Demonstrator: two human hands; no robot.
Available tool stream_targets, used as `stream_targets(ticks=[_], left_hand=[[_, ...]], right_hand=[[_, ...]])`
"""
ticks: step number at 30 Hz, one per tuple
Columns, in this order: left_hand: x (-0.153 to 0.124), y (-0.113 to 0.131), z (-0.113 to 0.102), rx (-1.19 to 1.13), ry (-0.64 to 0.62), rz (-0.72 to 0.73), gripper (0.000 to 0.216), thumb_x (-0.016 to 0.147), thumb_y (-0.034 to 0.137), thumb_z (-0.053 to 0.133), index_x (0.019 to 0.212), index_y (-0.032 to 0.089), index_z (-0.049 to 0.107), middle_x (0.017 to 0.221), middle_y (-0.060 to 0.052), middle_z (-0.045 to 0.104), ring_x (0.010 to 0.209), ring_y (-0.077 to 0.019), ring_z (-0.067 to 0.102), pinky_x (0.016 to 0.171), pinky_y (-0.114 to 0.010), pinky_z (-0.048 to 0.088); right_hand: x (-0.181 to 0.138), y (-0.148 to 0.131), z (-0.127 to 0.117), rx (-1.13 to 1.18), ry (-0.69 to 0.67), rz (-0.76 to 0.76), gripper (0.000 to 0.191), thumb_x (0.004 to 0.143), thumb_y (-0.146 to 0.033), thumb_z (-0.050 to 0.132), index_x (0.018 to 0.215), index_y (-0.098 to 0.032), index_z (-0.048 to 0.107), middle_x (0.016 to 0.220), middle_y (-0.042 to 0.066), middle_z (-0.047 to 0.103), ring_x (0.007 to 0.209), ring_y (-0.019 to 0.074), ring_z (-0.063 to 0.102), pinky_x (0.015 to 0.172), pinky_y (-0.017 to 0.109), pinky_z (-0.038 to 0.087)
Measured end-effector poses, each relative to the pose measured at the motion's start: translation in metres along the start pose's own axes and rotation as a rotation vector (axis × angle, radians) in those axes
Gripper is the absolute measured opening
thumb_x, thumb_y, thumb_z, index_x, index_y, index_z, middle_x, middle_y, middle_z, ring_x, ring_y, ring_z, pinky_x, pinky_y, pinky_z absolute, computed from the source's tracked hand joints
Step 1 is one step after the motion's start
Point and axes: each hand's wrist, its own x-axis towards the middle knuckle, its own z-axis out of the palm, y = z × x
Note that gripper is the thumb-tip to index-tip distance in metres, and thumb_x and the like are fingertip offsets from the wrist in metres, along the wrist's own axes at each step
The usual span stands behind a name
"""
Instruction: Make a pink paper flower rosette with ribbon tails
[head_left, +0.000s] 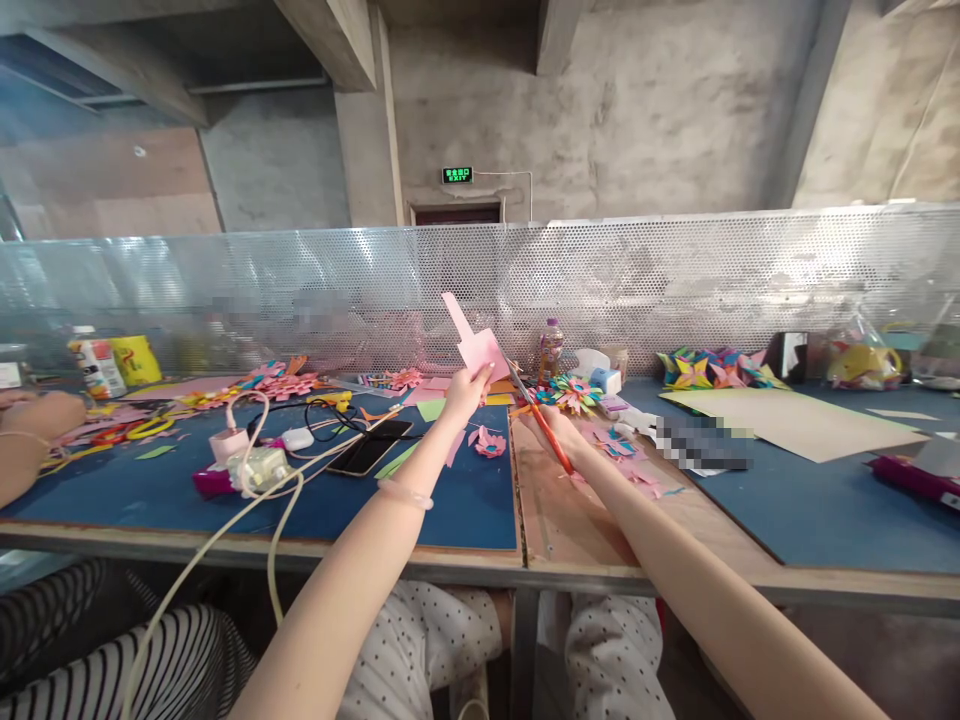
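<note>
My left hand (468, 396) pinches a piece of pink paper (480, 350) and holds it up above the table. A long narrow strip sticks up from the paper's upper left. My right hand (555, 432) grips a pair of scissors (551, 437) with orange handles. The blades point up and left, meeting the right edge of the paper. Whether they are closed on it I cannot tell. Below my hands a pink paper flower (487, 441) lies on the blue mat (465, 505). A multicoloured paper flower (568, 393) sits just beyond my right hand.
A phone (371, 446), a power strip (259, 470) and cables lie to the left. Behind stand a bottle (551, 345) and a perforated metal screen (337, 300). A large cream sheet (795, 420) lies right. Another person's arm (30, 445) rests at far left.
</note>
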Motion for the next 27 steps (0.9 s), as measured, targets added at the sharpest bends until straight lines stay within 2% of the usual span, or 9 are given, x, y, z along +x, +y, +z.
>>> stream_targets(ticks=[5, 9, 21, 27], left_hand=[[-0.0023, 0.0025, 0.0019, 0.001, -0.019, 0.005, 0.041, 0.075, 0.05, 0.053, 0.054, 0.016, 0.045, 0.039, 0.007, 0.036, 0.032, -0.0048, 0.034, 0.035, -0.018, 0.025], [-0.003, 0.0039, 0.0026, -0.001, -0.014, -0.001, 0.04, 0.075, 0.049, 0.054, 0.053, 0.016, 0.045, 0.039, 0.006, 0.037, 0.033, -0.0049, 0.035, 0.035, -0.018, 0.026], [-0.0015, 0.0065, 0.0031, -0.026, -0.021, -0.016, 0.036, 0.076, 0.045, 0.053, 0.056, 0.017, 0.043, 0.039, 0.008, 0.034, 0.032, -0.005, 0.033, 0.035, -0.018, 0.027], [-0.0015, 0.0055, 0.0014, -0.02, -0.036, -0.018, 0.036, 0.076, 0.045, 0.053, 0.056, 0.017, 0.044, 0.039, 0.008, 0.033, 0.032, -0.0046, 0.031, 0.035, -0.018, 0.026]], right_hand=[[0.005, 0.0098, 0.0051, -0.039, 0.014, 0.025, 0.027, 0.086, -0.036, 0.049, 0.098, -0.013, 0.056, 0.094, 0.004, 0.059, 0.081, 0.0159, 0.057, 0.071, 0.034, 0.048], [0.0063, 0.0117, 0.0053, -0.067, 0.016, 0.048, 0.028, 0.086, -0.034, 0.05, 0.103, -0.013, 0.055, 0.099, 0.004, 0.058, 0.085, 0.0175, 0.058, 0.073, 0.035, 0.049], [0.0042, 0.0035, 0.0026, -0.088, 0.005, 0.08, 0.028, 0.086, -0.034, 0.05, 0.103, -0.013, 0.056, 0.101, 0.004, 0.058, 0.086, 0.0185, 0.058, 0.073, 0.035, 0.049], [0.0049, 0.0055, 0.0048, -0.037, 0.004, 0.059, 0.027, 0.086, -0.034, 0.05, 0.1, -0.012, 0.056, 0.095, 0.003, 0.059, 0.081, 0.0163, 0.058, 0.07, 0.033, 0.049]])
